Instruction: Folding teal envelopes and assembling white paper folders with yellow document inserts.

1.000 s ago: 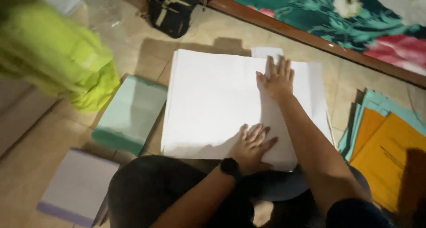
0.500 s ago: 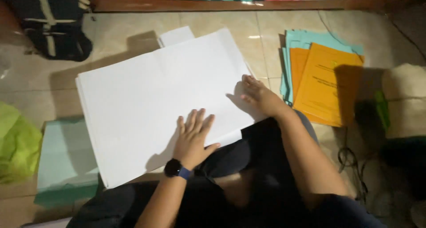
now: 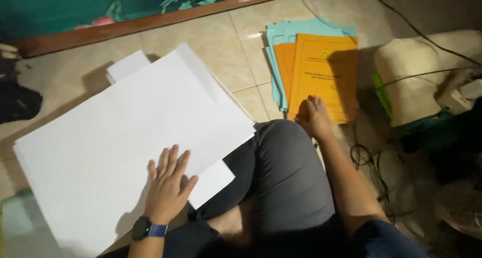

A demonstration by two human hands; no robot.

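Seated cross-legged on a tiled floor [image 3: 241, 42], seen from above. Left hand [image 3: 168, 187] spread wide and flat, fingers fanned, pressing on the near edge of a big stack of white sheets [image 3: 125, 142] lying on the floor to the left and partly over the knee. Right hand [image 3: 314, 118] stretched out to the right, fingers laid on the near edge of an orange folder [image 3: 324, 72], gripping nothing visible. Orange folder on top of a pile, with pale blue folders [image 3: 281, 34] underneath, far right. Dark cables [image 3: 371, 162] just beside the right forearm. Likely trouble: white sheets sliding or fanning out if the left palm lifts; top folder dragging its neighbours askew; forearm snagging the cables.
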